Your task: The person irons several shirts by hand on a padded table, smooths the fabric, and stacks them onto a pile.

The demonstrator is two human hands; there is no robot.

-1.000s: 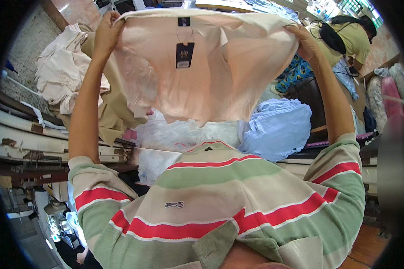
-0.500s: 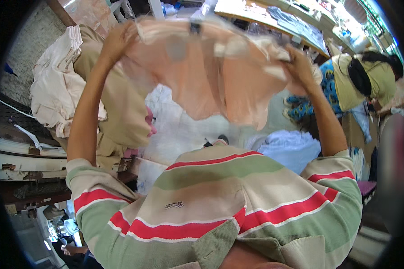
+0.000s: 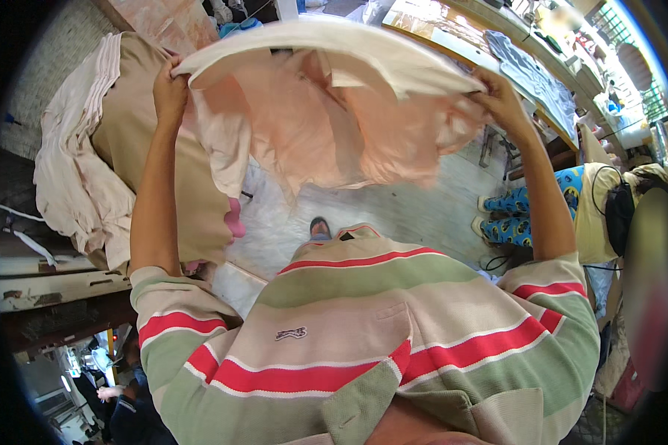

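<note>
I hold a pale peach garment (image 3: 326,111) up in front of me, raised high and bunched so its cream upper edge faces me. My left hand (image 3: 169,89) grips its left corner. My right hand (image 3: 501,100) grips its right corner. The cloth hangs in loose folds between both hands, above my striped red, green and beige shirt (image 3: 364,334).
A stack of beige and cream cloth (image 3: 89,163) lies on a table at the left. A seated person in blue patterned trousers (image 3: 516,219) is at the right. Long work tables with fabric (image 3: 527,67) run along the upper right. Pale floor (image 3: 393,208) shows below the garment.
I lifted the garment higher and tipped it toward me, so it went from spread flat to bunched. My view turned, showing the floor and the seated person at the right.
</note>
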